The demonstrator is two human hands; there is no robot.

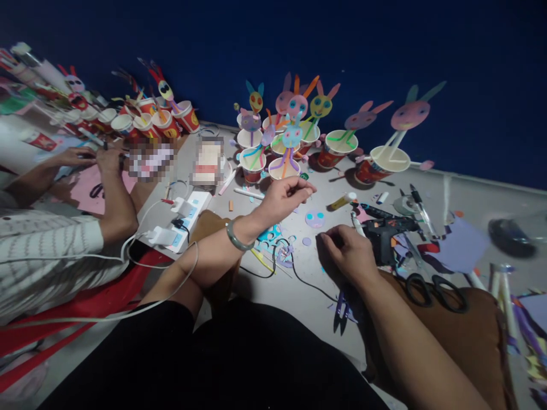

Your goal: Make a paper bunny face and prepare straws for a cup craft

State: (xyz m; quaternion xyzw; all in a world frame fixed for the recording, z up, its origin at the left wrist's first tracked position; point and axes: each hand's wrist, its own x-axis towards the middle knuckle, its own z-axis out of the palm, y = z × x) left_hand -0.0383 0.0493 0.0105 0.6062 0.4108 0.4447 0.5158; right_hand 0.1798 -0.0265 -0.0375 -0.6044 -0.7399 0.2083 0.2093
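My left hand point(287, 199), with a bangle point(238, 236) on its wrist, hovers in front of the paper cups with its thumb and fingers pinched together. Whatever lies between them, if anything, is too small to make out. Lower and to the right, my right hand point(352, 253) is loosely curved over the table, thumb and fingers apart, nothing seen in it. Between both hands lies a small lilac paper face point(315, 219) with two blue eyes. A small purple paper disc point(306, 241) is just below it.
Paper cups point(285, 168) with rabbit-faced figures stand along the blue wall. A black glue gun point(382, 233), black-handled scissors point(436, 291) and purple snips point(341, 313) lie rightward. Leftward are a power strip point(188, 222), trailing cables and another person's arm point(113, 191).
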